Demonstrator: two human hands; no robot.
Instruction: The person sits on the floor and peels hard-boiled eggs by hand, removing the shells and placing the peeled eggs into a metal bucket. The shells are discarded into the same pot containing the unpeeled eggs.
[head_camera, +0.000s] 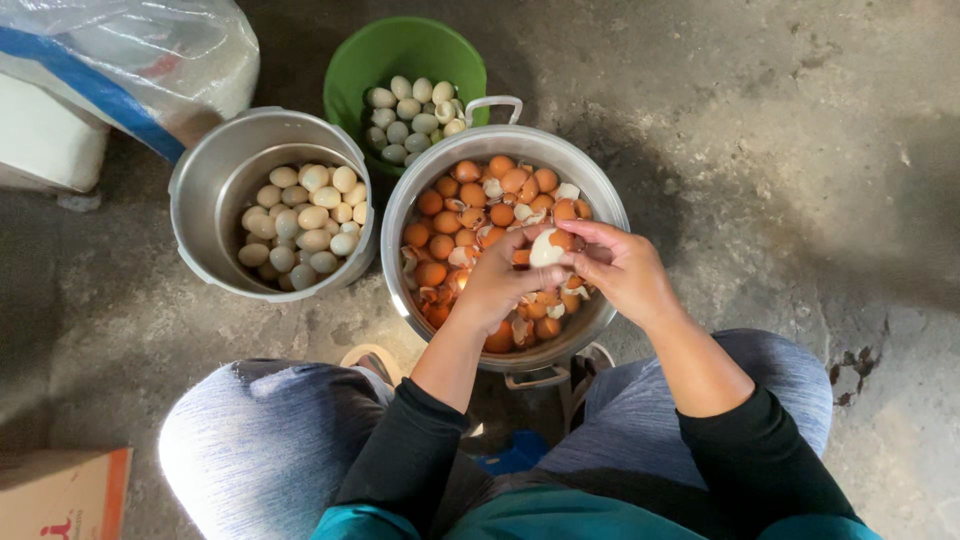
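Both my hands meet over a large metal pot (400, 200) filled with orange-brown eggs (447, 222) and bits of broken shell. My left hand (497, 283) and my right hand (625, 268) together hold one partly peeled egg (547, 248), white where the shell is off, brown at its right end. My fingers pinch it from both sides just above the eggs in the pot.
A second metal pot (200, 180) at the left holds pale peeled eggs (303, 220). A green bucket (345, 75) behind holds more pale eggs. A plastic sack (150, 60) lies at the top left, a cardboard box (60, 495) at the bottom left. The floor is concrete.
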